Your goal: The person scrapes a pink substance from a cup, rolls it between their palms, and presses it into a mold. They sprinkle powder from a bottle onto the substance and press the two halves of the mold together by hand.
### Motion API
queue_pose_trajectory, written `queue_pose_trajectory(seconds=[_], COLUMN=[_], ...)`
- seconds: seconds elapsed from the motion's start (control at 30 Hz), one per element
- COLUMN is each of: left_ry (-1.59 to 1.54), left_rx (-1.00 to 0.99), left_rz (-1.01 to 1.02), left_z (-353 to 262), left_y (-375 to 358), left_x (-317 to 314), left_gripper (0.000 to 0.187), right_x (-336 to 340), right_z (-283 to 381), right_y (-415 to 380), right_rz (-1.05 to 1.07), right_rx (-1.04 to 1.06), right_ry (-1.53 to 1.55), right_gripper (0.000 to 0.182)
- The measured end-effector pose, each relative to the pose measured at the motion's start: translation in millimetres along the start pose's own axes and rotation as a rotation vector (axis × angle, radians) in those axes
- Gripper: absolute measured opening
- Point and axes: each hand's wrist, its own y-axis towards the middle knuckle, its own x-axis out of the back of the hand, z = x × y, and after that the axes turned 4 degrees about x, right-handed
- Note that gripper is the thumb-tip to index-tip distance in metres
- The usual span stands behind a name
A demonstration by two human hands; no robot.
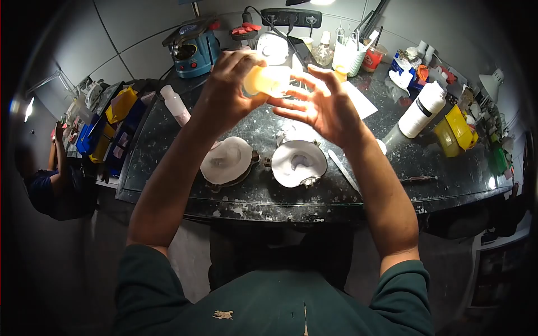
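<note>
My left hand [232, 84] is closed around a yellow, translucent, cup-like container [259, 82], raised over the bench and glaring under the lamp. Spread fingers of my right hand [322, 103] reach toward its bright right end, palm turned to it. Below the left forearm sits one round flask half filled with white plaster [227, 161]. A second plaster-filled flask half [300, 163], with a hollow in its middle, lies to the right of it. Beside that, close to my right forearm, rests a slim pale spatula-like tool [343, 171].
A clear bottle with pinkish contents [175, 105] stands left; a large white bottle [422, 110] and yellow bins [460, 127] stand right. Behind are a blue machine [193, 50], a tool cup [348, 57] and a red cup [372, 57]. Another person [56, 179] is at far left.
</note>
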Motion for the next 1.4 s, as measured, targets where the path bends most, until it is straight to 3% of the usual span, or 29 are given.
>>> queue_pose_trajectory(seconds=[0.03, 0.13, 0.27, 0.37, 0.47, 0.63, 0.7, 0.77, 0.83, 0.9, 0.97, 1.0, 1.1, 1.17, 1.23, 1.3, 1.4], left_ry=[-0.001, 0.059, 0.297, 0.315, 0.215, 0.206, 0.286, 0.306, 0.215, 0.249, -0.44, -0.448, -0.369, -0.192, 0.285, -0.107, -0.353], left_rx=[-0.004, -0.003, -0.166, -0.108, 0.024, 0.006, 0.015, 0.085, 0.277, 0.317, 0.757, 0.782, 0.88, 0.864, 0.385, 0.388, 0.327], left_rz=[-0.001, 0.181, 0.214, 0.241, 0.254, 0.31, 0.371, 0.396, 0.322, 0.283, 0.37, 0.375, 0.493, 0.527, 0.127, 0.204, 0.198], left_z=[-0.2, -3.7, 5.4, 1.3, 3.7, 1.7, 6.6, 3.0, 5.6, 22.5, 55.6, 68.0, 68.1, 45.9, 36.0, 0.4, -17.0], left_y=[2.0, 9.9, 17.3, 18.6, 10.3, 0.8, -2.6, -3.1, -8.0, -23.7, -44.0, -54.0, -64.4, -53.1, -48.6, -14.4, -4.2], left_x=[-0.4, -5.0, -4.9, 0.6, 0.4, -14.3, -18.5, -16.0, -18.7, -24.5, -33.8, -38.3, -25.4, -10.9, -6.9, 11.4, -5.1], left_gripper=[0.059, 0.049, 0.06, 0.056, 0.045, 0.036, 0.046, 0.045, 0.048, 0.054, 0.08, 0.094, 0.091, 0.099, 0.096, 0.084, 0.074], right_x=[-3.1, -5.7, 5.9, -0.2, -6.6, -0.6, -9.8, -3.5, 4.7, 15.4, 30.8, 39.7, 21.8, 17.7, 19.4, 13.1, 10.8], right_z=[-0.4, -21.0, -30.3, -35.0, -33.0, -38.1, -34.2, -31.5, -23.5, -9.7, 0.5, 4.6, 8.1, 7.4, 4.7, 1.4, -4.4], right_y=[1.8, 14.7, 36.8, 30.1, 21.2, 31.9, 33.1, 36.6, 38.8, 31.9, 32.0, 34.0, 18.6, 15.1, 14.5, 11.0, 6.8], right_rz=[-0.087, -0.179, -0.21, -0.314, -0.211, -0.174, -0.305, -0.264, -0.248, -0.263, -0.379, -0.407, -0.405, -0.384, -0.229, -0.211, -0.085], right_rx=[-0.083, 0.036, -0.073, -0.041, 0.109, 0.077, 0.103, 0.153, 0.153, 0.121, 0.001, -0.05, 0.008, 0.012, 0.054, 0.039, 0.025], right_ry=[0.113, 0.159, 0.34, 0.242, -0.207, -0.504, -0.845, -0.88, -0.979, -0.595, -0.208, -0.056, -0.114, -0.16, -0.242, -0.276, -0.2], right_gripper=[0.073, 0.056, 0.064, 0.059, 0.03, 0.031, 0.028, 0.023, 0.025, 0.032, 0.036, 0.039, 0.029, 0.03, 0.031, 0.033, 0.038])
